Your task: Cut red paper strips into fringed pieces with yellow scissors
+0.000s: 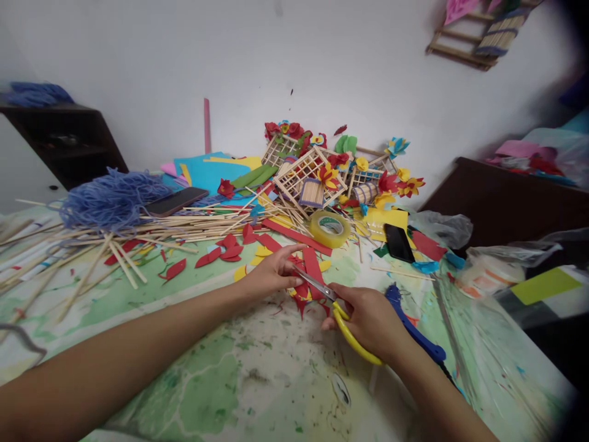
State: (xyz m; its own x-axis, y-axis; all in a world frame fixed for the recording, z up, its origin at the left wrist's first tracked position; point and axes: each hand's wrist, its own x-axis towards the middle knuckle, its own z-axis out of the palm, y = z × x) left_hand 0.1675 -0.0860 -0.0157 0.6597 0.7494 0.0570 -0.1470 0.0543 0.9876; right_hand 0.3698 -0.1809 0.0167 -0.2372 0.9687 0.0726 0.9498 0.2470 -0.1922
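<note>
- Two bare hands are working low over the table, both forearms reaching in from the bottom of the view.
- Right hand (368,322) is closed around the yellow-handled scissors (352,336), with the steel blades pointing up and left toward the paper.
- Left hand (269,275) is holding the red paper strip (313,273) with its fingers near the blades, and the strip is lying just above the table.
- Red paper is likely handling light and thin, stiff enough to cut but easy to crease or tear; holding it close to the blades is looking steadiest.
- Red and yellow paper scraps (230,248) are lying just beyond the left hand, and a few are sitting under the blades, so they could catch.
- Blue-handled tool (414,328) is lying beside the right wrist.
- Paint-stained green-and-white table cover (257,383) is spreading under everything.
- Loose wooden sticks (138,227) are piling up on the left, with blue yarn (110,199) and a phone (176,201) on top.
- Clear packing tape roll (329,228) and a black phone (399,243) are sitting ahead of the hands.
- Wooden stick lattices (308,178) and paper flowers (409,184) are heaping up near the white wall (184,61).
</note>
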